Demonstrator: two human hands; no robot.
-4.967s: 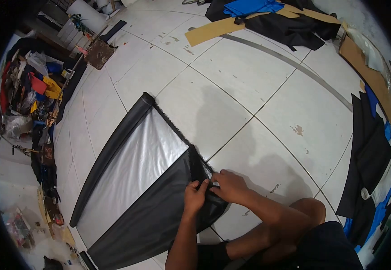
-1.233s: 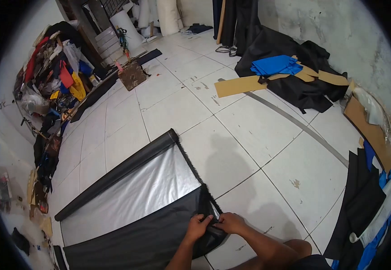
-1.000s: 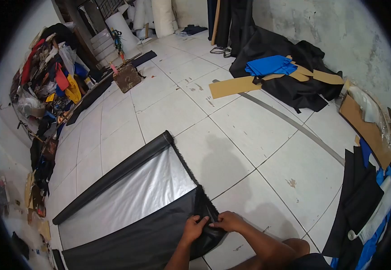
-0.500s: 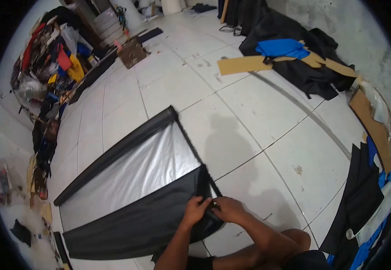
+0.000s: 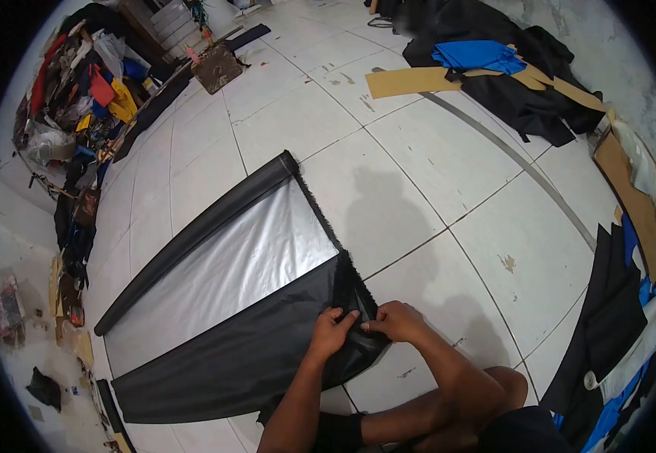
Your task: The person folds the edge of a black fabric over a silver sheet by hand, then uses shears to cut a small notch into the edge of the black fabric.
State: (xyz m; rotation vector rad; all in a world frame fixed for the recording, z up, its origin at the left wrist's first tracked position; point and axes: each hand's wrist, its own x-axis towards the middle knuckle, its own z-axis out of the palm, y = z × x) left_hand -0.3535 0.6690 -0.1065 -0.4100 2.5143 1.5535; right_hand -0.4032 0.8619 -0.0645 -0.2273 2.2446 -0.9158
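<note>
A large sheet of black fabric (image 5: 230,359) with a shiny silver underside (image 5: 245,264) lies on the tiled floor, its near part folded over. Along its far side runs a rolled black edge (image 5: 200,230). My left hand (image 5: 332,332) pinches the folded fabric near its frayed right-hand edge. Just to the right, my right hand (image 5: 396,322) grips the same edge, thumb and fingers pressed together. Between the two hands the cloth is bunched and creased.
A long metal strip (image 5: 509,155) curves across the floor at right. Black cloth with a blue piece (image 5: 479,57) and tan cardboard strips (image 5: 407,81) lies behind it. More black cloth (image 5: 596,317) sits at far right. Mixed clutter (image 5: 86,98) lines the left wall.
The view has tilted slightly, so the fabric and floor appear higher. Both hands stay at the fabric's right edge, and the white gap that showed between them is now covered by black cloth.
</note>
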